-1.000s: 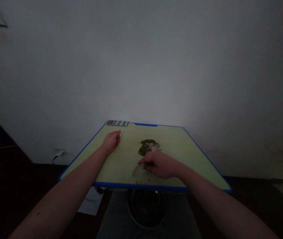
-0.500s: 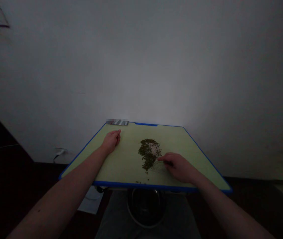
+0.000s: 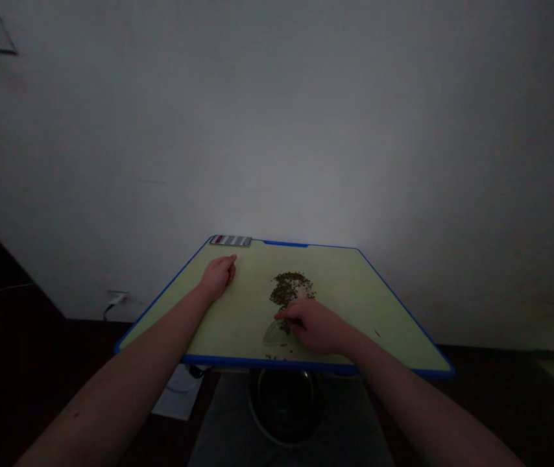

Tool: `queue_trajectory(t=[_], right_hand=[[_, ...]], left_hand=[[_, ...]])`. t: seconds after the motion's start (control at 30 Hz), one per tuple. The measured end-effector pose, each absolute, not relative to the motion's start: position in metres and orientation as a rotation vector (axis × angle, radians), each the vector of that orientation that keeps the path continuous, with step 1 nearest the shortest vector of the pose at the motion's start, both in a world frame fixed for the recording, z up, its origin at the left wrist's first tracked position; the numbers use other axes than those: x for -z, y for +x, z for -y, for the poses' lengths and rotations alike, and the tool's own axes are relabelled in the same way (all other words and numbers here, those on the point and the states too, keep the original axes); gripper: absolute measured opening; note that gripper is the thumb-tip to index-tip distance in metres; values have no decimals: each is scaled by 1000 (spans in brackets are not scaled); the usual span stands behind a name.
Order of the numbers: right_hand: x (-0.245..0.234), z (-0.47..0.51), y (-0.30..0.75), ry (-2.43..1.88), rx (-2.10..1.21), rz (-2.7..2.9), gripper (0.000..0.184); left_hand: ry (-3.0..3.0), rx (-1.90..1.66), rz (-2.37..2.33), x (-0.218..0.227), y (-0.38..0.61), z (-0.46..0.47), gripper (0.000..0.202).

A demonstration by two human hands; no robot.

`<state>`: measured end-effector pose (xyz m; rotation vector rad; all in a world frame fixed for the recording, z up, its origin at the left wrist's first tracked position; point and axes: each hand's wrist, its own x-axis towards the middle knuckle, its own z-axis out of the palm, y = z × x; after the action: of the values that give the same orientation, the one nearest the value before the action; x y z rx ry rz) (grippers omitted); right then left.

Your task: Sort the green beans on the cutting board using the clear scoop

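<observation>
My right hand (image 3: 313, 324) pinches a clear, flat, half-round piece that looks like a protractor (image 3: 273, 336). Its curved edge lies at the near end of a heap of small green-brown grains (image 3: 281, 292). Beside those grains is a paler, whitish patch of grains (image 3: 302, 289), partly covered by my right hand. Curled into a loose fist, my left hand (image 3: 218, 275) rests on the pale yellow-green tabletop (image 3: 238, 324) left of the heap; I see nothing in it.
A phone-like object (image 3: 231, 240) lies at the far left corner. Below the blue near edge (image 3: 238, 361) a metal bowl (image 3: 287, 443) sits on my lap. A few stray grains (image 3: 277, 357) lie near that edge. Behind the table is a wall (image 3: 296, 130).
My right hand has moved left across the near part of the heap with the clear protractor, now left of the grains. A small dark fleck shows at right. My left hand stays put.
</observation>
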<state>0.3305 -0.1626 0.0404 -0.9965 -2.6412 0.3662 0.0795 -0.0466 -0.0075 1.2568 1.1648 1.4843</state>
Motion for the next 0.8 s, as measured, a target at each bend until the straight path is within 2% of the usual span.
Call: queue_trajectory(t=[0.33, 0.8], right_hand=[[-43, 172, 321, -851, -427, 2696, 41], [-39, 182, 342, -1015, -491, 2587, 43]], left_hand=[[1263, -1474, -1162, -1, 83, 52, 34], [1275, -1488, -1152, 12, 76, 43, 33]])
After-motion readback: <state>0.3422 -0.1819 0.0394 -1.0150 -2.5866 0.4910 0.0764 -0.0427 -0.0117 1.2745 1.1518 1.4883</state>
